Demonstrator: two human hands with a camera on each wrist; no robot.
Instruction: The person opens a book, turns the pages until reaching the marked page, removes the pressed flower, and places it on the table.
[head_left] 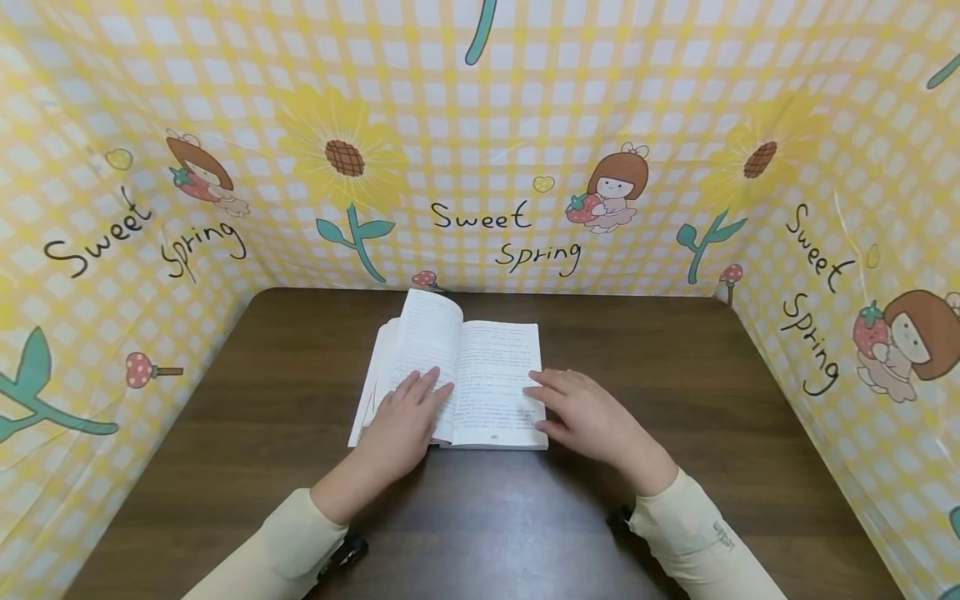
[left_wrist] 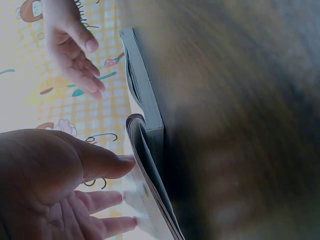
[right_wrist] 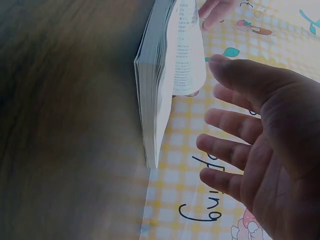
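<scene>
An open book [head_left: 497,375] with printed white pages lies on the dark wooden table. Its left-hand pages [head_left: 431,329] stand partly raised and curve near the spine. My left hand [head_left: 405,421] rests on that left side with its fingers extended; in the left wrist view the thumb and fingertips touch the page. Over the book's right edge hovers my right hand [head_left: 588,417], fingers spread and slightly bent. The right wrist view shows those fingers [right_wrist: 232,125] apart from the pages, with nothing between them.
The brown wooden table [head_left: 660,350] extends around the book. Yellow checked cloth [head_left: 480,150] printed with flowers, cartoon figures and "Sweet Spring" rises at the back and both sides. Dark bands [head_left: 345,557] sit at the wrists under pale sleeves [head_left: 281,542].
</scene>
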